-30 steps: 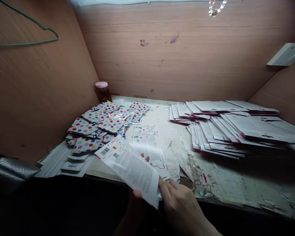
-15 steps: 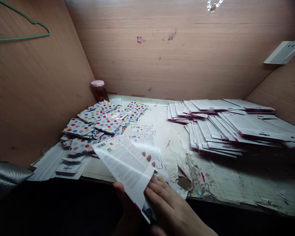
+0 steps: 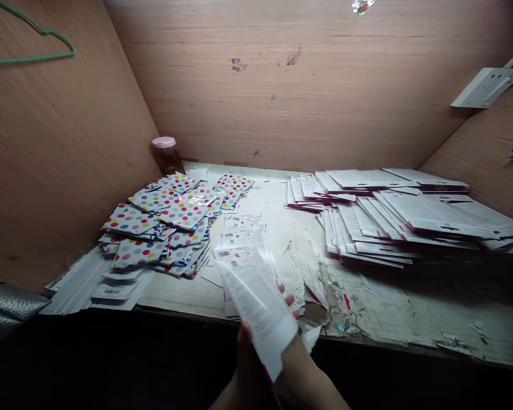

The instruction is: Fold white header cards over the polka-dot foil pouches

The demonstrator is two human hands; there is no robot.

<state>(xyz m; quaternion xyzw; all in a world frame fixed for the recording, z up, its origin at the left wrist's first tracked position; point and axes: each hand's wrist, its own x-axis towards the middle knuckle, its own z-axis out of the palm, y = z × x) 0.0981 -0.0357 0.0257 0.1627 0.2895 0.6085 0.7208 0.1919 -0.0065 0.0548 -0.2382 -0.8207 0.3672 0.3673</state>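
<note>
A white printed packet [image 3: 259, 310] is held tilted above the table's front edge, its lower end toward me. My left hand [image 3: 244, 344] grips it, thumb on its left edge and fingertips showing past its right edge. My right hand [image 3: 303, 373] is at the packet's lower right end, its fingers hidden by or inside it. Beneath and beyond the packet, several printed cards [image 3: 244, 233] lie overlapping on the table [image 3: 277, 213]. To their left is a pile of polka-dot pouches [image 3: 183, 213].
Stacks of white printed packets [image 3: 431, 219] fill the right side. White sleeves [image 3: 79, 282] lie at the front left. A pink-lidded jar [image 3: 166, 156] stands in the back left corner. Torn table covering and a hole [image 3: 315, 312] are near the front edge.
The packet has shifted right and turned more upright. My right hand has moved down, its fingers now out of sight. The polka-dot piece beside it no longer shows. The view has shifted slightly.
</note>
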